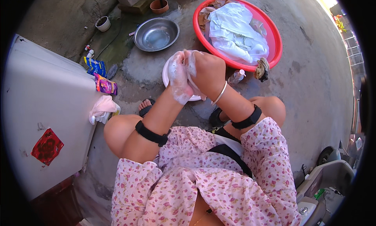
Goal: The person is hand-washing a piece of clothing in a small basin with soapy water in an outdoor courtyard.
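My left hand point(178, 74) is coated in white soap foam from the fingers to the wrist. Pressed against it is my right hand point(208, 68), its fingers curled and foamy, with a bangle point(220, 93) at the wrist. Whether something small is held between the two palms is hidden. Both hands are above a white basin point(195, 98), of which only parts of the rim show around them. Just right of my right wrist, a clear pump bottle point(236, 77) with a white top stands on the concrete floor.
Beyond my hands, a red tub point(277, 54) holds white and brown fabric. A metal basin point(140, 45) sits left of it. Detergent pouches point(106, 85) and a pink cloth point(102, 105) lie beside a white cabinet point(53, 94). A scooter point(318, 190) stands at lower right.
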`<state>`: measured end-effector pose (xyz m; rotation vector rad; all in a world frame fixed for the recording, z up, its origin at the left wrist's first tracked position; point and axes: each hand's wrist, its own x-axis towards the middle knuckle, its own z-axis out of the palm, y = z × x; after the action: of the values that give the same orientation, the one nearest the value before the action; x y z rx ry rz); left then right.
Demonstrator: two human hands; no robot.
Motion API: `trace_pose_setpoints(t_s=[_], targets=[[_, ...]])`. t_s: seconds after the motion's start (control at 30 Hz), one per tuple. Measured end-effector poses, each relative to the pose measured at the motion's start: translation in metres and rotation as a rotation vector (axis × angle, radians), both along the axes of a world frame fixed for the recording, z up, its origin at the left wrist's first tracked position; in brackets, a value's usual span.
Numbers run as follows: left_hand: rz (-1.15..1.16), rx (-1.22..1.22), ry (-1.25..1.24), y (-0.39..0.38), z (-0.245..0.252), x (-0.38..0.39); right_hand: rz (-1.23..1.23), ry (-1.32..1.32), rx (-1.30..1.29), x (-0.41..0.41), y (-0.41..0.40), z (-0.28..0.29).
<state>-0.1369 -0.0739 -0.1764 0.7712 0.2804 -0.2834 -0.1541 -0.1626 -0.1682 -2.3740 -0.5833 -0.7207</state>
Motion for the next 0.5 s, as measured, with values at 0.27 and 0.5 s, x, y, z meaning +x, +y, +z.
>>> trace_pose_setpoints(t_s=[0.27,0.5], targets=[[-0.138,-0.301,0.046,0.013,0.008,0.016,-0.094,0.770,0.901,0.056,-0.048,0.005],[-0.111,-0.165,0.075,-0.011,-0.011,0.021,-0.110,0.279,0.350,0.025,-0.025,0.016]])
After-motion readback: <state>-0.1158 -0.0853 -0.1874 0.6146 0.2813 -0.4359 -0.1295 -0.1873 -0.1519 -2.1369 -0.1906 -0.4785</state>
